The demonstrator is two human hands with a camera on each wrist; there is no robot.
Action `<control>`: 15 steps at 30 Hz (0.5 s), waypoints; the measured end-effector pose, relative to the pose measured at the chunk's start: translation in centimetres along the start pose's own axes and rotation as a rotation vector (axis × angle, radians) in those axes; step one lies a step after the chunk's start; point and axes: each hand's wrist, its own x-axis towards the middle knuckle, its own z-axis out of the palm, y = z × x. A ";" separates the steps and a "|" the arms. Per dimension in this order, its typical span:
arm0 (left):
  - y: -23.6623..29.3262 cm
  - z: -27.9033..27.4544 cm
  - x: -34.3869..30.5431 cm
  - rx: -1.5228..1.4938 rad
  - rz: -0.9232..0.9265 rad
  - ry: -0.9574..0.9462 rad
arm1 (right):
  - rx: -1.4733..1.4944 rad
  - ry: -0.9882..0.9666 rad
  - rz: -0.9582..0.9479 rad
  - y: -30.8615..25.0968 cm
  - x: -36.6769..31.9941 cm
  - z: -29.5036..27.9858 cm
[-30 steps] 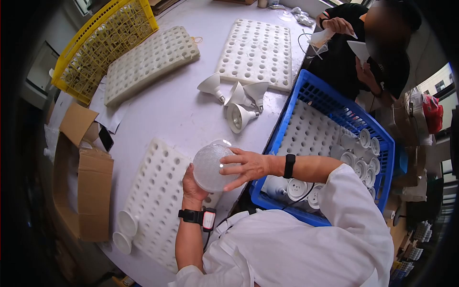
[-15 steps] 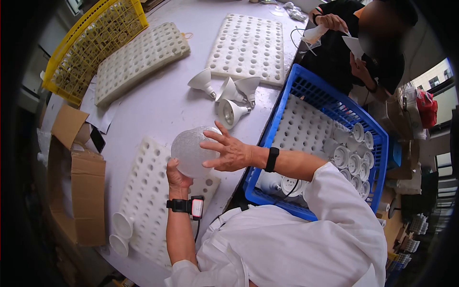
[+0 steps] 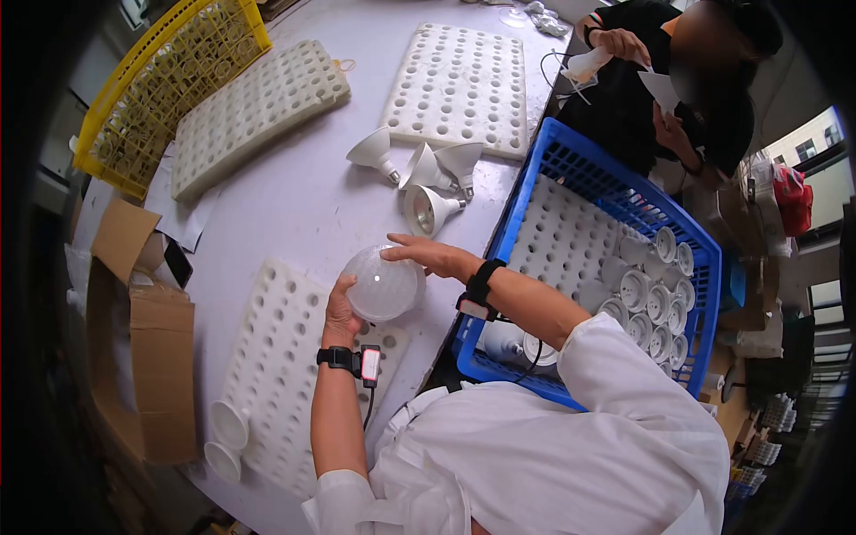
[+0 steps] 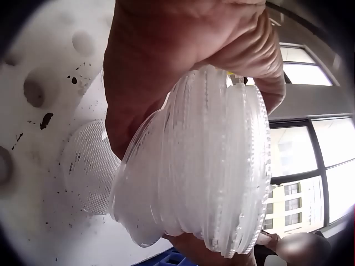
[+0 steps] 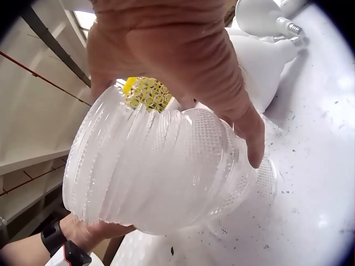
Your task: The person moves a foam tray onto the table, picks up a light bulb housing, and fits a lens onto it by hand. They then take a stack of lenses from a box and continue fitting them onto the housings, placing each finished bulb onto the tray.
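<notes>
Both hands hold a stack of round, clear, textured lens covers (image 3: 385, 283) above the front foam tray. The left hand (image 3: 341, 308) grips its left side; in the left wrist view, thumb and fingers of this hand (image 4: 188, 44) wrap round the covers' rims. On the far right side is the right hand (image 3: 437, 256), its fingers and thumb spanning the stacked covers (image 5: 150, 166) in the right wrist view. Beneath the stack, one lens cover (image 4: 89, 169) lies on the table. Several white cone-shaped lamp housings (image 3: 431, 210) with screw bases lie beyond the hands.
A blue crate (image 3: 515, 234) with foam and white housings stands at the right. White foam trays with holes (image 3: 267, 357) lie in front and farther back (image 3: 459, 89). At left are an open cardboard box (image 3: 165, 374) and a yellow crate (image 3: 134, 174). Another person (image 3: 687, 89) sits opposite.
The right hand has gone from spread fingers over the top cover to the stack's far right side, its wrist turning. The stack has tilted and moved slightly right since half a second ago.
</notes>
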 end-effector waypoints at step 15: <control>-4.7 -0.7 3.4 -0.001 0.307 0.237 | 0.258 0.281 -0.153 2.4 2.4 1.7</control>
